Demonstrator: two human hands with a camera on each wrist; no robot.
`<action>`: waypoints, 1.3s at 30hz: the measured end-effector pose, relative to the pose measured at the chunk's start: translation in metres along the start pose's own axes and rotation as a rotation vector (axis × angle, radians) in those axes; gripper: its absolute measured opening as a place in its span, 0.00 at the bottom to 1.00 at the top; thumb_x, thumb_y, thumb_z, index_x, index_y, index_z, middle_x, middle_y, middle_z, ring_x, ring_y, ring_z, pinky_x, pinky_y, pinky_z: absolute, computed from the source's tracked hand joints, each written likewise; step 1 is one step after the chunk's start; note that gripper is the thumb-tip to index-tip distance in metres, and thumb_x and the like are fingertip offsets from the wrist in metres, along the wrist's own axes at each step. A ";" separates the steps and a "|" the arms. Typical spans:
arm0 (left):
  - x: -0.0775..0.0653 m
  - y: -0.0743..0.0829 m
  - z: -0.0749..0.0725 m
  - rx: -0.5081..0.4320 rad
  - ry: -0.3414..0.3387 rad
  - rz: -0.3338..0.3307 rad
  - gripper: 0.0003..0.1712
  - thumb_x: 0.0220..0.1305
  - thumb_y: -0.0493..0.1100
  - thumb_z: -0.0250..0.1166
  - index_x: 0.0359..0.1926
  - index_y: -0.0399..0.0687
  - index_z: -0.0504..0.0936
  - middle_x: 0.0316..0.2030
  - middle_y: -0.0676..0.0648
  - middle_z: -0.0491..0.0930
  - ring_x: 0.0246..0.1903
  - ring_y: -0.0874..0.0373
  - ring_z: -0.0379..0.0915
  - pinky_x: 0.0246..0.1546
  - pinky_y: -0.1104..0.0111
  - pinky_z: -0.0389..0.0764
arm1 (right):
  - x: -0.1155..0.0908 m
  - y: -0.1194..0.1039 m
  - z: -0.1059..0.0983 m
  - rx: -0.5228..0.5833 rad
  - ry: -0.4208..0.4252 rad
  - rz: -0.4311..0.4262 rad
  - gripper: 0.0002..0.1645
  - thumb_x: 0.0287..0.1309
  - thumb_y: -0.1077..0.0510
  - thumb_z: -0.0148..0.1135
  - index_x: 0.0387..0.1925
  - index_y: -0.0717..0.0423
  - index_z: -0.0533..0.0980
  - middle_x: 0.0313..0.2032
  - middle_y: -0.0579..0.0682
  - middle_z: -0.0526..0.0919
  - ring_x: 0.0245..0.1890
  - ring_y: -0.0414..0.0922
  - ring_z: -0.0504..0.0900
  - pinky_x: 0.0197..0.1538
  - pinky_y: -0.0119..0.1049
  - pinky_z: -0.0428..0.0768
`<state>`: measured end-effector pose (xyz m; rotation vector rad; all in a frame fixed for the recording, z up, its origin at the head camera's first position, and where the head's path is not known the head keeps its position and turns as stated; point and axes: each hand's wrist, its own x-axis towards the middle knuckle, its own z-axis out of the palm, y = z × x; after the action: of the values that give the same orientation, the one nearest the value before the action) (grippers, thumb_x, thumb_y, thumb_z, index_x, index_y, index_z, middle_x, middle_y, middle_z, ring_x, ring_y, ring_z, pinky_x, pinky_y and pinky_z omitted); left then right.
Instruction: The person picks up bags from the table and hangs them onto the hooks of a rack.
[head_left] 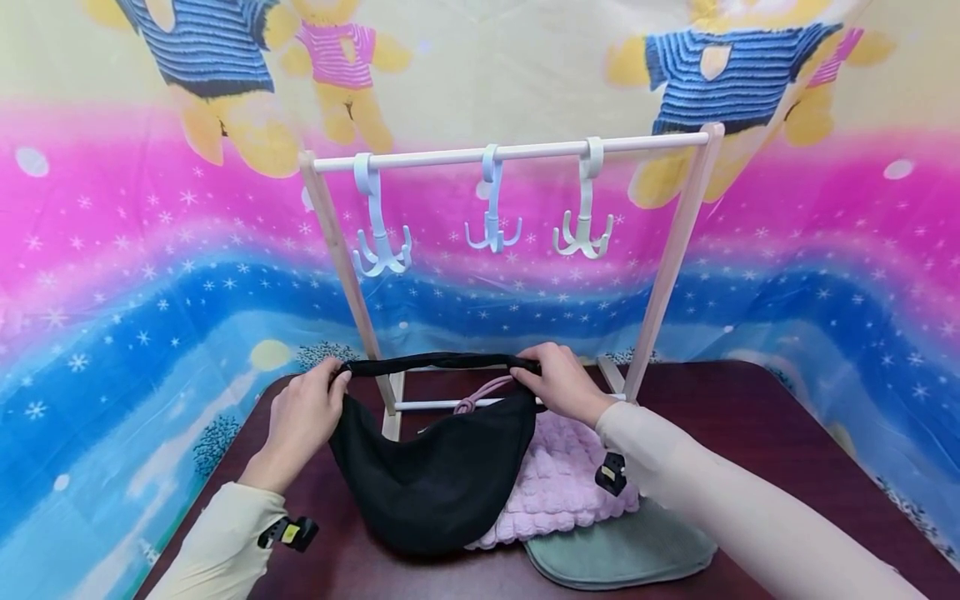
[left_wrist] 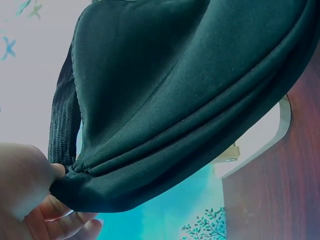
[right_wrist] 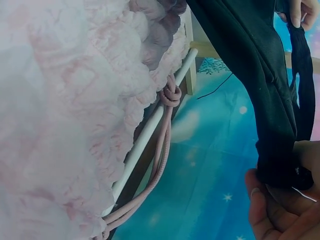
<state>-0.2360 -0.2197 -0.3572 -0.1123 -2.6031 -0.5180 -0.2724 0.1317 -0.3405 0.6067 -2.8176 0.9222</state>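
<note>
Between both hands hangs a black crescent-shaped shoulder bag (head_left: 435,483), its strap (head_left: 435,361) stretched across the top. My left hand (head_left: 303,412) pinches the bag's left end where strap and body meet; the left wrist view shows thumb and fingers on that corner (left_wrist: 82,192). At the opposite end, my right hand (head_left: 562,383) grips the other strap joint, also seen in the right wrist view. Behind the bag lies a pink puffy quilted bag (head_left: 570,483) with a knotted pink cord (right_wrist: 171,96). Partly under it is a grey-green flat bag (head_left: 622,546).
A wooden rack (head_left: 678,258) stands at the table's back. From its top bar (head_left: 442,157) hang a pale blue hook (head_left: 382,250), a second blue hook (head_left: 492,233) and a cream hook (head_left: 583,237). The dark red table (head_left: 750,467) meets a printed cloth backdrop (head_left: 825,217).
</note>
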 end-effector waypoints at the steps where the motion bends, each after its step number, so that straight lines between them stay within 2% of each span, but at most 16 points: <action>1: 0.000 0.000 0.000 -0.001 0.000 -0.001 0.10 0.76 0.46 0.58 0.44 0.44 0.80 0.24 0.45 0.79 0.19 0.54 0.68 0.20 0.63 0.63 | 0.000 0.000 0.000 0.001 0.001 0.004 0.19 0.71 0.52 0.60 0.57 0.57 0.82 0.53 0.56 0.87 0.29 0.41 0.87 0.43 0.41 0.82; 7: 0.000 0.001 -0.004 -0.002 0.018 -0.003 0.09 0.76 0.45 0.58 0.45 0.45 0.80 0.24 0.44 0.79 0.19 0.53 0.67 0.20 0.64 0.62 | 0.001 -0.003 -0.003 -0.006 0.023 0.003 0.19 0.71 0.51 0.61 0.56 0.56 0.82 0.53 0.54 0.87 0.39 0.42 0.87 0.47 0.43 0.83; 11: 0.000 0.002 -0.007 -0.007 0.027 0.000 0.09 0.76 0.45 0.58 0.46 0.45 0.80 0.25 0.44 0.79 0.19 0.53 0.67 0.20 0.64 0.62 | 0.001 -0.005 -0.004 0.013 0.033 -0.008 0.17 0.70 0.52 0.62 0.54 0.55 0.84 0.47 0.53 0.89 0.27 0.39 0.83 0.39 0.39 0.80; 14: -0.001 0.002 -0.009 -0.007 0.025 -0.002 0.10 0.76 0.45 0.58 0.47 0.44 0.80 0.27 0.43 0.81 0.20 0.53 0.68 0.20 0.64 0.63 | 0.002 -0.006 -0.004 0.018 0.045 -0.008 0.16 0.70 0.53 0.62 0.53 0.55 0.84 0.45 0.52 0.89 0.24 0.37 0.81 0.37 0.37 0.79; 20: -0.001 0.001 -0.013 -0.003 0.032 -0.011 0.10 0.76 0.45 0.57 0.47 0.46 0.80 0.28 0.43 0.82 0.22 0.52 0.71 0.21 0.61 0.66 | 0.002 -0.009 -0.004 0.024 0.052 -0.008 0.18 0.70 0.52 0.62 0.55 0.55 0.83 0.51 0.53 0.88 0.38 0.42 0.87 0.46 0.42 0.83; 24: -0.001 0.000 -0.016 -0.013 0.052 0.001 0.10 0.76 0.45 0.57 0.48 0.46 0.81 0.31 0.42 0.83 0.24 0.49 0.74 0.22 0.59 0.67 | 0.003 -0.012 -0.006 0.038 0.062 -0.012 0.18 0.70 0.53 0.62 0.56 0.55 0.83 0.53 0.53 0.87 0.45 0.46 0.88 0.50 0.45 0.84; 31: -0.002 0.001 -0.019 -0.028 0.072 0.000 0.12 0.76 0.46 0.57 0.51 0.46 0.81 0.33 0.41 0.84 0.25 0.48 0.75 0.21 0.61 0.65 | 0.004 -0.013 -0.007 0.046 0.080 -0.032 0.12 0.69 0.54 0.63 0.49 0.51 0.86 0.44 0.50 0.90 0.34 0.40 0.85 0.40 0.39 0.82; 35: -0.002 0.002 -0.021 -0.029 0.078 0.000 0.12 0.76 0.46 0.57 0.51 0.46 0.81 0.33 0.41 0.84 0.24 0.50 0.73 0.20 0.63 0.63 | 0.005 -0.013 -0.007 0.040 0.090 -0.034 0.12 0.69 0.54 0.63 0.49 0.50 0.86 0.44 0.49 0.90 0.34 0.39 0.85 0.40 0.38 0.82; 39: -0.002 0.003 -0.022 -0.028 0.088 0.004 0.11 0.76 0.46 0.57 0.49 0.46 0.81 0.32 0.42 0.83 0.23 0.51 0.72 0.20 0.64 0.62 | 0.004 -0.014 -0.009 0.051 0.066 -0.027 0.15 0.70 0.53 0.62 0.54 0.52 0.84 0.48 0.50 0.89 0.36 0.40 0.86 0.42 0.40 0.83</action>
<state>-0.2240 -0.2254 -0.3395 -0.1021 -2.5099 -0.5458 -0.2706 0.1258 -0.3245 0.6082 -2.7288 0.9934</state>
